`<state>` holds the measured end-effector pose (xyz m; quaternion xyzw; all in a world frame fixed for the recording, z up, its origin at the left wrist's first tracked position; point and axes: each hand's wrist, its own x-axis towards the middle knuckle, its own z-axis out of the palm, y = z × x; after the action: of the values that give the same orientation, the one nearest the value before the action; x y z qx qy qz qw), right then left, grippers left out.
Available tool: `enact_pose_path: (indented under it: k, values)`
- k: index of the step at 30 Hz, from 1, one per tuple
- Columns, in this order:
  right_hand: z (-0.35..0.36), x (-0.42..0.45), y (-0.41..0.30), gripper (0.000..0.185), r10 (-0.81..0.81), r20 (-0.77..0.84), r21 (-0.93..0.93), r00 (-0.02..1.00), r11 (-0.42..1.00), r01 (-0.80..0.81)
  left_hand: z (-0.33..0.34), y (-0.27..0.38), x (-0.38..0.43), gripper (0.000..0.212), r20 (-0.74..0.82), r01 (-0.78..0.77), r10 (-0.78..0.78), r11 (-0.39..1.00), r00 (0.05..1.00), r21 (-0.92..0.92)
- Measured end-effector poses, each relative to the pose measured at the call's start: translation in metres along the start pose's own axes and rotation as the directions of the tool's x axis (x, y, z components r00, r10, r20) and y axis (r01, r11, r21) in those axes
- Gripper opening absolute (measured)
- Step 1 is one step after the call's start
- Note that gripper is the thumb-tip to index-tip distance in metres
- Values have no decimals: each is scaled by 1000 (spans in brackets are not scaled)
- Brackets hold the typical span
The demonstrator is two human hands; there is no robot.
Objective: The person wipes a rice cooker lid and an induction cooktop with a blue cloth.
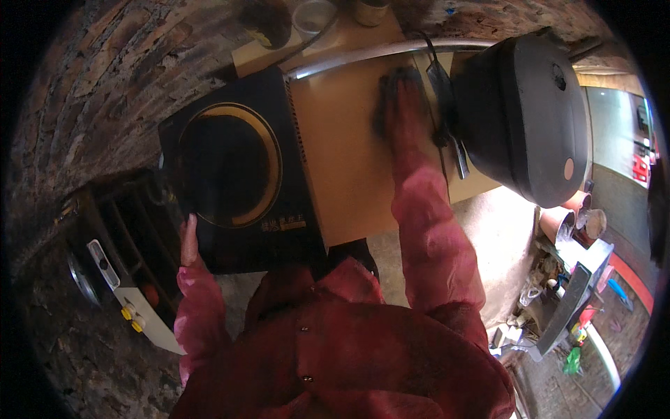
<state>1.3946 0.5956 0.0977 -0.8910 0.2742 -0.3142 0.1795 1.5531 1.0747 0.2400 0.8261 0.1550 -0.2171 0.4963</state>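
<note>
My right hand (407, 112) presses flat over a dark cloth (386, 99) on the brown tabletop (350, 173); hand and cloth are both blurred. To the left sits a black induction cooktop (230, 167) with a gold ring on its glass top and printed characters near the front. My left hand (189, 243) is at the cooktop's left edge. Only part of that hand shows, so its grip is unclear. Just right of my right hand stands a large black appliance with a rounded lid (547, 120), and a dark cord (432, 52) runs beside it.
A pale pipe (387, 51) crosses behind the tabletop, with a clear plastic container (314, 18) beyond it. A rough brick wall (120, 68) closes off the left. A gas stove with yellow knobs (152, 314) stands lower left. Cups (557, 222) and clutter lie at right.
</note>
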Motion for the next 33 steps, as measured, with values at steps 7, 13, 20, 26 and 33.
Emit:
enact_pose_path:
  k: [7, 13, 20, 26, 33]
  values:
    - [73, -2, -52, 59, -158, 172, 213, 972, 970, 120, -18, -24, 20, 55, 139, -39, 54, 993, 989, -108]
    - [24, -55, -70, 54, -279, 279, 286, 919, 938, 198, -4, 1, -4, 56, 83, 23, -14, 993, 996, -112]
    - [29, 64, -18, 49, -37, 18, 76, 999, 996, 36, -8, -9, 4, 55, 54, 24, -16, 988, 998, -153]
    - [47, 69, -23, 46, -66, 95, 126, 993, 991, 53, 13, 21, -16, 54, 13, 147, -147, 980, 989, -136]
    - [69, 44, -57, 48, -236, 203, 195, 950, 961, 196, -20, -19, 11, 61, 64, 154, -146, 979, 987, -135]
